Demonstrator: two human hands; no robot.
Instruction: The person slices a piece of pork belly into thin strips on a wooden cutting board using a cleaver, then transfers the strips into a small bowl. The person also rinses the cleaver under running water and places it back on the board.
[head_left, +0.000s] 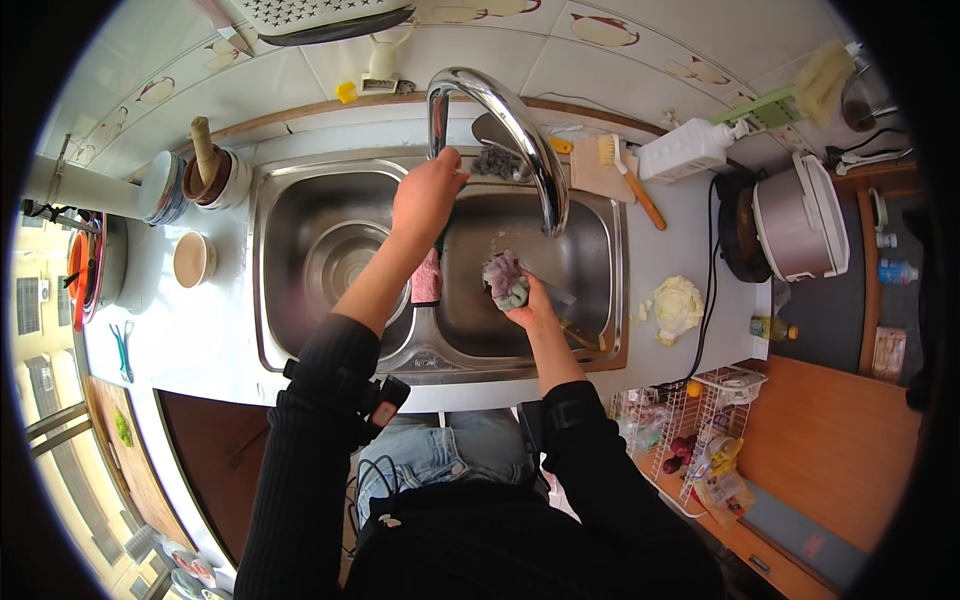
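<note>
My left hand (429, 196) is curled at the base of the chrome gooseneck faucet (551, 172); the fingers' exact hold is partly hidden. Over the right basin (472, 330) of the steel double sink, my right hand (534, 304) holds a bunched purple and grey-green cloth (506, 279). Beside that hand, a knife (583, 334) lies in the basin, partly covered by my wrist. A round metal bowl (319, 262) sits in the left basin (289, 315). Draped on the divider between the basins is a pink cloth (427, 279).
Right of the sink are a cabbage head (677, 309), a wooden-handled brush (637, 187), a white pump bottle (684, 152) and a rice cooker (791, 221) with a black cord. Stacked bowls (163, 187) and a beige cup (194, 259) stand left. A wire rack (694, 420) is at lower right.
</note>
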